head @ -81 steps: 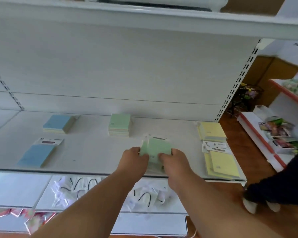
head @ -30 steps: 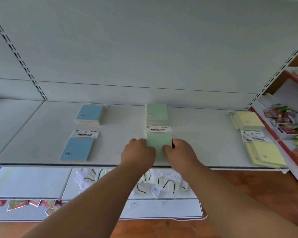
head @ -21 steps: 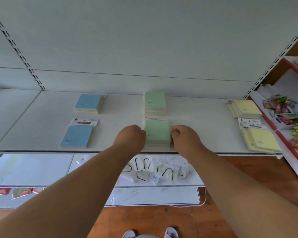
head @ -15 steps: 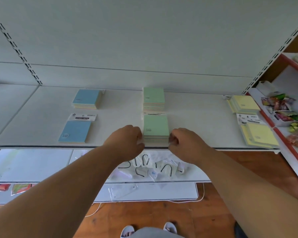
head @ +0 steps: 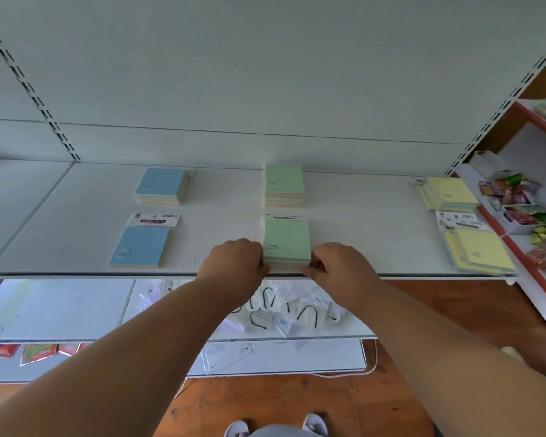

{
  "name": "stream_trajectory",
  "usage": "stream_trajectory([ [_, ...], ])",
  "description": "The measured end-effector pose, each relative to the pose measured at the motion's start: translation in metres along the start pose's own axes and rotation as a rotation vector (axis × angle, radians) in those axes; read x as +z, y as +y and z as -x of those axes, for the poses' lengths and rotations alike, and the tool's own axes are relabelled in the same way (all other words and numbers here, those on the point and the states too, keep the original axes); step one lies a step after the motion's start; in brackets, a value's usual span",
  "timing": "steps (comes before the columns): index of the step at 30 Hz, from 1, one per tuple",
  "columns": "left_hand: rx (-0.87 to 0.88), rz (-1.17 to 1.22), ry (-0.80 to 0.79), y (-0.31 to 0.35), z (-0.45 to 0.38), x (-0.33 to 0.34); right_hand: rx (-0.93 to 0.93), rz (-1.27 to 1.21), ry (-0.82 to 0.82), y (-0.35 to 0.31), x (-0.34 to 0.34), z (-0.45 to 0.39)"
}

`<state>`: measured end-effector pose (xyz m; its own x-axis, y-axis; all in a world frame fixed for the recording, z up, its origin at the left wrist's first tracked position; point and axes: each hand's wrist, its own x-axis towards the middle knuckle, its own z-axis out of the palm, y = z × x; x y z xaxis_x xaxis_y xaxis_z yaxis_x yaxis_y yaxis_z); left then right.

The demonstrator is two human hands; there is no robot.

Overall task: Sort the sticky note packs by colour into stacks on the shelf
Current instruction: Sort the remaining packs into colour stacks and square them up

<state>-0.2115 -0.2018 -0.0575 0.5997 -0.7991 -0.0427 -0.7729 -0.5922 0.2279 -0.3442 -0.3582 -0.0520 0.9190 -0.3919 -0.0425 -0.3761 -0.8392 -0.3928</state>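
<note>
A front stack of green sticky note packs [head: 286, 239] lies at the front edge of the white shelf [head: 60, 225]. My left hand [head: 234, 264] presses its left side and my right hand [head: 338, 268] its right side, fingers curled against the stack. Behind it sits a second green stack [head: 283, 184]. Two blue stacks lie to the left, the rear blue stack [head: 161, 186] and the front blue stack [head: 141, 247]. Yellow packs lie at the right end, the rear yellow stack [head: 448, 192] and the front yellow stack [head: 479, 250].
A lower shelf holds a heap of clear-wrapped packets [head: 284, 310] just below my hands. A red-edged shelf unit with snack packets [head: 517, 200] stands to the right. Wooden floor and my shoes [head: 312, 427] show at the bottom.
The green packs went from being carried in both hands to resting on the shelf front. My hands let go briefly, then closed in against the stack's two sides.
</note>
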Motion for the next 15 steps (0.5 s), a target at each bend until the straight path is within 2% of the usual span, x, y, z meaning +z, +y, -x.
stream_trajectory([
  [15, -0.016, 0.029, -0.06, 0.0018, -0.0004, -0.0048, 0.094, -0.002, -0.018, -0.0042, -0.0022, -0.0028],
])
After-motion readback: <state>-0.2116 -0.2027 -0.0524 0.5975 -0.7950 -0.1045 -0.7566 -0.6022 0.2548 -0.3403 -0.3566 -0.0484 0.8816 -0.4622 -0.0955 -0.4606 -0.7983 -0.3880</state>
